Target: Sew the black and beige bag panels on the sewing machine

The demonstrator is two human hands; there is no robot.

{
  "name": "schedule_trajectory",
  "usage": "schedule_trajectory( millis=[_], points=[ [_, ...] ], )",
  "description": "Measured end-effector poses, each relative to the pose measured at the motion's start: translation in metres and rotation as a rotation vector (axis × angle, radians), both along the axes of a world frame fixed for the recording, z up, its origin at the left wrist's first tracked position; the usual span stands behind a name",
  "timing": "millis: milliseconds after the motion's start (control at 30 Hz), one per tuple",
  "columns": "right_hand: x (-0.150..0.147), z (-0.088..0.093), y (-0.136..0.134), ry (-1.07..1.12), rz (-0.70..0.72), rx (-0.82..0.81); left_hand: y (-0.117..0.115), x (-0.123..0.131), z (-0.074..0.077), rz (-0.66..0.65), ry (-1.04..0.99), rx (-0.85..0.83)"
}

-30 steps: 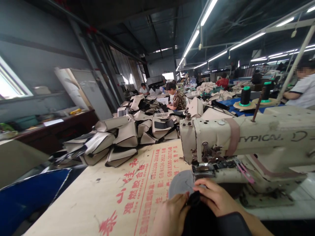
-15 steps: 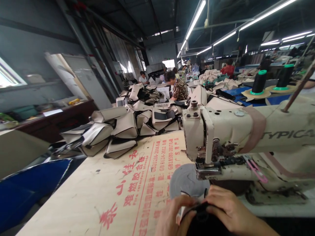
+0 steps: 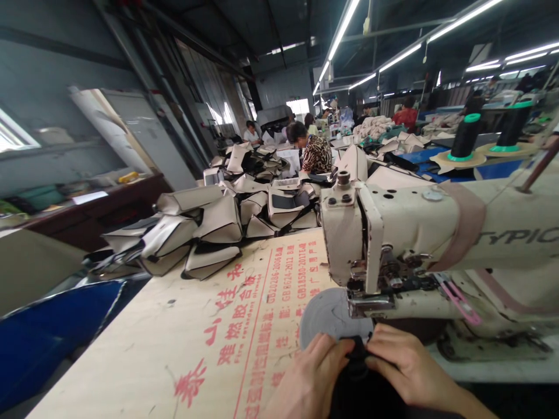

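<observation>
Just in front of the sewing machine [image 3: 437, 244], the left hand [image 3: 312, 378] and right hand [image 3: 402, 366] pinch the black fabric piece [image 3: 360, 381] between closed fingertips; it looks soft, light and floppy, best gripped at its top edge.

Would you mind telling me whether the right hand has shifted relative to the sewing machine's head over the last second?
No, hardly: the right hand stays just below the sewing machine head, pinching the black fabric with the left hand; the camera moved.
</observation>
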State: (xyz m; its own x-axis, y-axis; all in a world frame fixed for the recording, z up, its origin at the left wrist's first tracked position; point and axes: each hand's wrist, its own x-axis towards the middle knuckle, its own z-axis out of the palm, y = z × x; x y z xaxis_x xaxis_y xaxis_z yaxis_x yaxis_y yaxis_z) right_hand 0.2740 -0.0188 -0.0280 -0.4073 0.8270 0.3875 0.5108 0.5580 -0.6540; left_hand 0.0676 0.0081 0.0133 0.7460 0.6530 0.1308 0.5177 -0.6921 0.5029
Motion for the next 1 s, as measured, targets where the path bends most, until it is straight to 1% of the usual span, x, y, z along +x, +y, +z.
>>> schedule_trajectory(
  millis=[100,200,267,367,467,533,633,733,800,867,933,1000],
  points=[
    [0.002,-0.001,0.000,0.016,0.004,-0.002,0.000,0.005,0.005,0.033,-0.040,-0.053],
    [0.006,0.002,-0.001,0.040,-0.047,-0.055,0.002,0.008,0.007,0.020,-0.072,-0.087],
    [0.008,0.006,0.000,0.010,-0.010,-0.081,0.004,0.009,0.006,0.018,-0.088,-0.091],
    [0.009,0.008,0.002,-0.079,0.095,-0.047,0.006,0.010,0.001,0.033,-0.124,-0.078],
    [0.008,0.000,0.002,-0.099,0.059,0.037,0.006,0.009,-0.008,0.108,-0.169,-0.027],
    [0.007,-0.007,0.001,-0.078,0.029,0.075,0.006,0.008,-0.011,0.133,-0.161,0.011],
    [0.007,-0.008,0.000,-0.066,0.029,0.054,0.006,0.009,-0.005,0.055,-0.097,-0.001],
    [0.008,0.002,0.002,-0.105,0.091,-0.029,0.009,0.011,0.008,-0.010,-0.089,-0.102],
    [0.009,0.011,0.004,-0.127,0.131,-0.098,0.011,0.012,0.015,-0.009,-0.096,-0.173],
    [0.009,0.014,0.006,-0.133,0.144,-0.141,0.014,0.014,0.018,0.001,-0.099,-0.216],
    [0.009,0.012,0.008,-0.134,0.143,-0.137,0.015,0.017,0.018,0.010,-0.112,-0.232],
    [0.008,0.005,0.008,-0.108,0.118,-0.093,0.015,0.018,0.017,0.033,-0.139,-0.249]
  ],
)
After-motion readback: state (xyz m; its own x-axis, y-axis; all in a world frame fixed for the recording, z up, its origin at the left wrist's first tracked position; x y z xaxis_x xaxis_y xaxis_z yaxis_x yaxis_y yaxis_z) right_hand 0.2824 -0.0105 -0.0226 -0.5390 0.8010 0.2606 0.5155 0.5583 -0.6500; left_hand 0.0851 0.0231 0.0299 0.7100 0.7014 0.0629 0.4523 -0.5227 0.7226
